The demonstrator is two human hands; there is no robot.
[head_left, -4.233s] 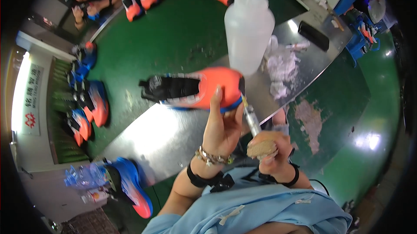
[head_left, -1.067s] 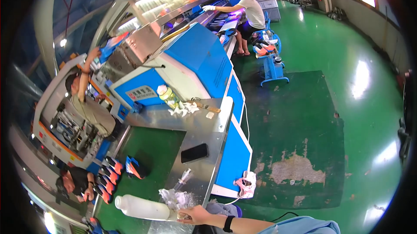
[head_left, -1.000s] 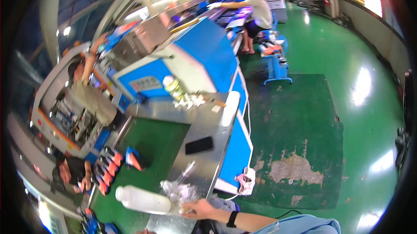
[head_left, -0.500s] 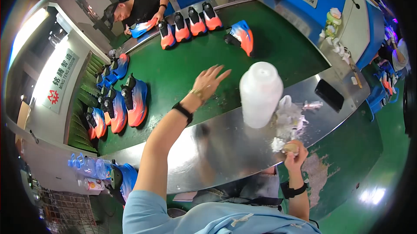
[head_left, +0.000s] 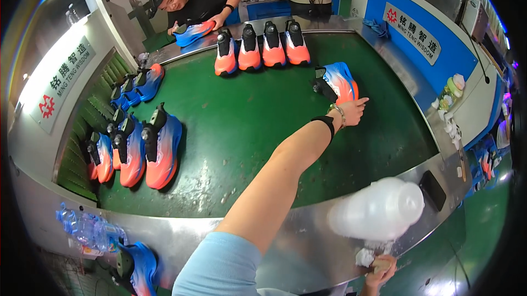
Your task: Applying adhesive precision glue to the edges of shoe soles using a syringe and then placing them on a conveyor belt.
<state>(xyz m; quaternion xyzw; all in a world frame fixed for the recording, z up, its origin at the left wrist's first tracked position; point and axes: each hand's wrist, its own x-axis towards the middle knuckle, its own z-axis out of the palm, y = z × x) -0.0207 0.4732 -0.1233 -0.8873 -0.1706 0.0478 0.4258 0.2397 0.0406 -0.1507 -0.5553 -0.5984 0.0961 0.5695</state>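
Note:
My left hand [head_left: 352, 113] reaches far out over the green belt [head_left: 247, 148], fingers stretched and apart, at the toe of a blue-and-orange sports shoe [head_left: 337, 79]. A grip on the shoe does not show. Black stuff fills the shoe's opening. Down at the near metal edge, my right hand [head_left: 386, 274] is closed on a small beige pad [head_left: 380, 265] of unclear material. A wad of white fluffy material [head_left: 364, 257] lies beside it. Just beyond stands a large white plastic bottle [head_left: 379, 208], partly covering that white material.
Several similar shoes [head_left: 250, 49] line the far edge, where another person [head_left: 197, 5] handles a shoe [head_left: 193, 32]. More shoes [head_left: 163, 148] stand at the left. A black phone [head_left: 432, 190] lies on the right rim. Clear bottles [head_left: 90, 229] and a shoe [head_left: 141, 266] are at lower left.
My left hand has moved forward and right, from above the belt's middle to the single shoe's toe. The view has shifted. My right hand still holds the beige pad.

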